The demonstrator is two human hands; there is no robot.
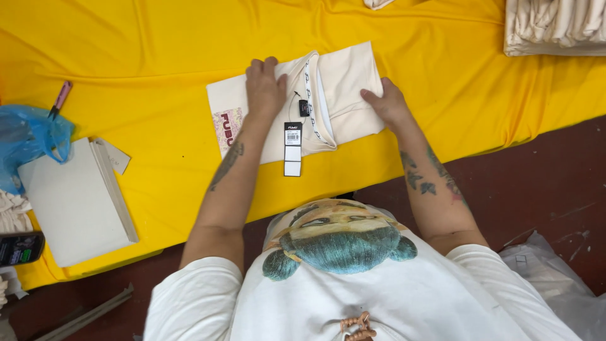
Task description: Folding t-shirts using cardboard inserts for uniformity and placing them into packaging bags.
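A folded cream shirt (344,88) lies on the yellow cloth-covered table (158,57), its collar facing me. A white hang tag (292,148) on a black string trails off its near edge. My left hand (264,88) presses flat on the shirt's left half, fingers together, just left of the collar. My right hand (386,104) rests on the shirt's right edge, fingertips on the fabric. A pink printed patch (227,126) shows at the lower left corner of the fold.
A stack of white cardboard sheets (76,202) sits at the left, beside a blue plastic bag (28,142) and a pink pen (61,98). Folded cream garments (555,25) are piled at the top right. A dark phone (20,247) lies at the far left edge. Clear plastic (555,284) lies on the dark red floor.
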